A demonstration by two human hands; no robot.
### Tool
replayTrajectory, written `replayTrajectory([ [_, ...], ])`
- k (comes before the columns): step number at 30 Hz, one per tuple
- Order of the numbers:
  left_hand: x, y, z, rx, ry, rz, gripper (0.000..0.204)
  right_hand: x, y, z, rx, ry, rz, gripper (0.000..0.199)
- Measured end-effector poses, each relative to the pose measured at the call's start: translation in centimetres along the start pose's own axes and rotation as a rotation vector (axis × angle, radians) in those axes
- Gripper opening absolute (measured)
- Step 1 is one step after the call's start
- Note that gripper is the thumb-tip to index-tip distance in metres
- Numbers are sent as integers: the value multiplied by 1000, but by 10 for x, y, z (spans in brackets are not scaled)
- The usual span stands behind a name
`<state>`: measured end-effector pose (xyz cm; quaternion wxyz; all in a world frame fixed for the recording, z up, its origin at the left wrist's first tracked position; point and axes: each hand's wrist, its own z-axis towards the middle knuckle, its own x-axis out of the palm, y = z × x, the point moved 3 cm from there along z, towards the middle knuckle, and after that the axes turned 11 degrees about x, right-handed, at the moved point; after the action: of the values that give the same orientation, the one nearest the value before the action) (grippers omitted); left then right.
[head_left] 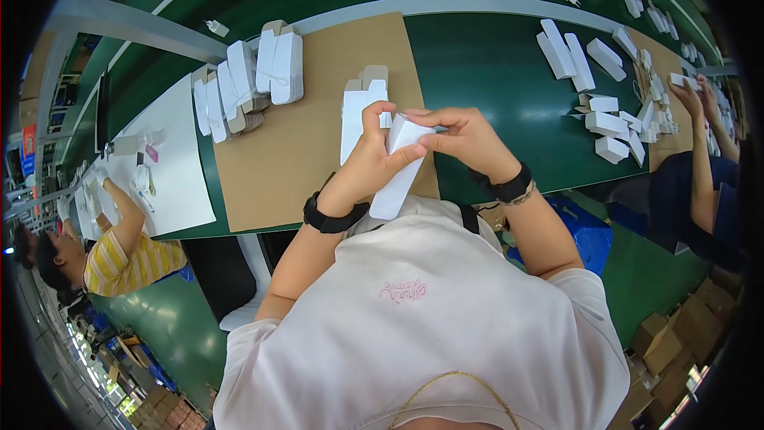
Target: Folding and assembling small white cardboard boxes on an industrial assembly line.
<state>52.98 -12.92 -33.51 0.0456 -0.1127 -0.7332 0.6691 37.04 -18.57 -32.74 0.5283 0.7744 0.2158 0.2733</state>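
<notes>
Green workbench (pixel 493 72) carries a brown cardboard sheet (pixel 294 151) and flat white cartons (pixel 251 80).

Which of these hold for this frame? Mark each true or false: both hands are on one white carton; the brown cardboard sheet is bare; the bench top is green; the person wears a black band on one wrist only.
1. Both hands are on one white carton. True: the left hand and the right hand hold the white carton above the bench edge.
2. The brown cardboard sheet is bare. False: the cardboard sheet carries flat white cartons and bundled stacks.
3. The bench top is green. True: the bench is green.
4. A black band sits on one wrist only. False: there is a left wristband and a right wristband.
</notes>
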Motion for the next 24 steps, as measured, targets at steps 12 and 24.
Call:
replayTrajectory([
  [12, -55, 86, -11, -118, -456, 760, 57, -185, -11, -59, -155, -1221, 328, 72],
  [24, -20, 10, -16, 42, -469, 277, 23, 29, -13, 29, 27, -392, -306, 36],
])
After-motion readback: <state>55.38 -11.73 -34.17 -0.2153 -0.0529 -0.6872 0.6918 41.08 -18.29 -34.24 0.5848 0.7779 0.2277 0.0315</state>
